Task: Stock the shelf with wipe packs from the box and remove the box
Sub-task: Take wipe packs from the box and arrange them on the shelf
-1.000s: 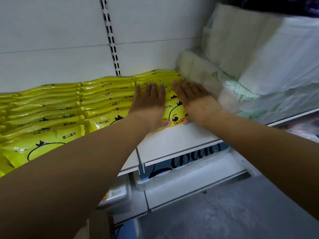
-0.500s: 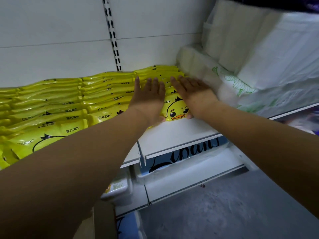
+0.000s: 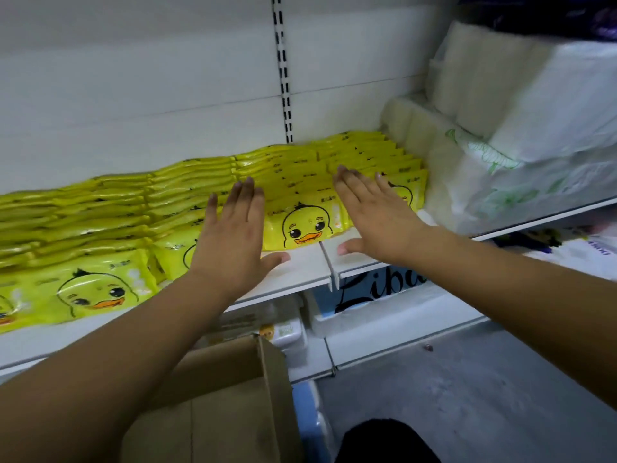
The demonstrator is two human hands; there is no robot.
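Along the front edge of the white shelf (image 3: 300, 267) we hold both hands flat, palms down, over the yellow wipe packs (image 3: 187, 202). The packs lie in overlapping rows that run from the back wall to the front edge, filling the shelf from its left end up to the white tissue bundles (image 3: 521, 105) stacked at the right end.

Our left hand (image 3: 230, 235) is spread wide, fingers straight and lying across the row second from the right, thumb stretched out over the bare front strip of the shelf. Our right hand (image 3: 380, 222) is just as flat, fingers straight and pointing toward the back wall over the rightmost row, thumb reaching down near the small divider (image 3: 329, 265) at the front edge. Neither hand curls round anything; we cannot tell whether the palms press the packs or float just above them.

Between the two hands the front pack (image 3: 305, 225) of a row shows its printed duck face, its lower edge near the shelf's front edge. Another duck-faced pack (image 3: 96, 292) lies toward the front left.

Below the shelf, the brown cardboard box (image 3: 230, 396) stands in front of the lower shelf, one flap upright, partly covered by our left forearm; its inside is hidden. Behind it sit small blurred packages (image 3: 283, 332), possibly more wipes, and to their right a blue and white package (image 3: 377, 289) with black script lettering. A slotted upright (image 3: 283, 78) runs up the back wall.
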